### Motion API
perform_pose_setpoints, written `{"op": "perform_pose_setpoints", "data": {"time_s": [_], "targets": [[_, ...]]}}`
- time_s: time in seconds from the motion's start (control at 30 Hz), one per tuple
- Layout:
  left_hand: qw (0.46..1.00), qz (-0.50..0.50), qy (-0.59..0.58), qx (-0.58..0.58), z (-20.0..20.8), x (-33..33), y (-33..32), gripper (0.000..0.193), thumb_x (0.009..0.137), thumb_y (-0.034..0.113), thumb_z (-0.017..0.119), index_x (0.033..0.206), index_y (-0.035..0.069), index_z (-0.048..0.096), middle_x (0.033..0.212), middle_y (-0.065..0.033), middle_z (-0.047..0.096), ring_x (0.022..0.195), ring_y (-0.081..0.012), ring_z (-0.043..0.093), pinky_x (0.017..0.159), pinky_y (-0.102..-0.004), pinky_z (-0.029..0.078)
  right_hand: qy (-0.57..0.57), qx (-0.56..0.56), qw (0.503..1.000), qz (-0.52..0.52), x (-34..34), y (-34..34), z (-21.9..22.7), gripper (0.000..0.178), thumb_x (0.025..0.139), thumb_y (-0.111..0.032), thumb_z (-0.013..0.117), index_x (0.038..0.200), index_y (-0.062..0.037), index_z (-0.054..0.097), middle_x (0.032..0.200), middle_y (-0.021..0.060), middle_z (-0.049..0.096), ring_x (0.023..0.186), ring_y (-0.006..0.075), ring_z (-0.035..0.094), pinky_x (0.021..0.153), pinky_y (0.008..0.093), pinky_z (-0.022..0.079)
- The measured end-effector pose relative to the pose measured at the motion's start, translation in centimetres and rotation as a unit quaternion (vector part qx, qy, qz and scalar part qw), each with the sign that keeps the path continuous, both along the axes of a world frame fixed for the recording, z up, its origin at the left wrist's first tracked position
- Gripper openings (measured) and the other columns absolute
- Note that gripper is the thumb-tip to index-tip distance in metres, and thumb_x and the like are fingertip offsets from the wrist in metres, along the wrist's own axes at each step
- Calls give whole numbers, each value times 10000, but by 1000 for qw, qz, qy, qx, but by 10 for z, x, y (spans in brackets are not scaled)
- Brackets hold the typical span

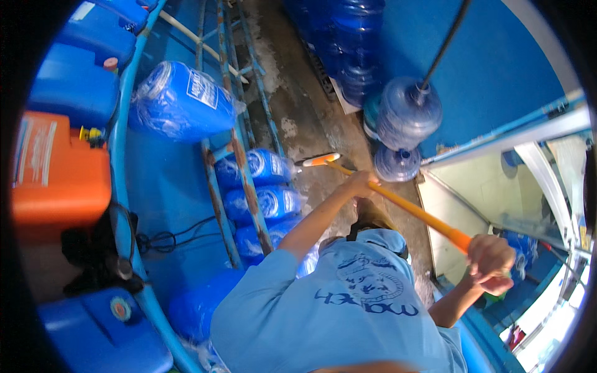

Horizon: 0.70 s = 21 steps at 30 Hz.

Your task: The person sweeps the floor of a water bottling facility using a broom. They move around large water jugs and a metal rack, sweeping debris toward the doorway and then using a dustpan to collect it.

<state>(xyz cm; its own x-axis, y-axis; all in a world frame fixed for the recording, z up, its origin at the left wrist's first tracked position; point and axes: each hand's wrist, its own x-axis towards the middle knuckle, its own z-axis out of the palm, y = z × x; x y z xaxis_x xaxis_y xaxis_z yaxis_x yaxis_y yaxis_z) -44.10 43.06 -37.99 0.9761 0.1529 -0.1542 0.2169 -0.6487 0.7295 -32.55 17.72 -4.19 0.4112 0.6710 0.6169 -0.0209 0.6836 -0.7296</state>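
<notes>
My left hand (360, 184) is closed around the lower part of a long orange pole (416, 214). Higher up, near the pole's end, my right hand (491, 262) grips it too. The pole slants down to a narrow orange and white head (322, 160) on the wet floor; whether this is a squeegee or a brush I cannot tell. Close beyond my left hand stands a clear round water bottle (398, 163), with a larger clear bottle (407, 112) beside it. Wrapped blue containers (262, 202) lie stacked to the left of the tool's head.
A rusty blue metal rack (245, 180) runs along the left, bearing a wrapped blue container (183, 102). Farther left are an orange jerrycan (59, 180) and blue jerrycans (102, 332). Stacked blue bottles (357, 43) line the far wall. A pale panel (451, 233) borders the right.
</notes>
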Motion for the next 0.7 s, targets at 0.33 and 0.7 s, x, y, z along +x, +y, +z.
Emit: {"op": "perform_pose_setpoints", "data": {"time_s": [0.33,0.7], "targets": [[952,288,-98,45,23,-22,265,339,789,238,662,624,26,456,596,-153,487,598,-347,504,564,-432,380,-123,-84,968,203,36,282,-2,239,689,-163,550,790,-11,704,541,74,504,468,250,470,498,379,337],[909,392,-131,54,-9,54,491,270,751,272,639,652,64,499,675,-138,559,664,-369,561,611,-434,439,-175,-23,951,255,100,564,17,247,658,-115,492,744,-1,694,534,67,479,437,246,459,464,367,343]]}}
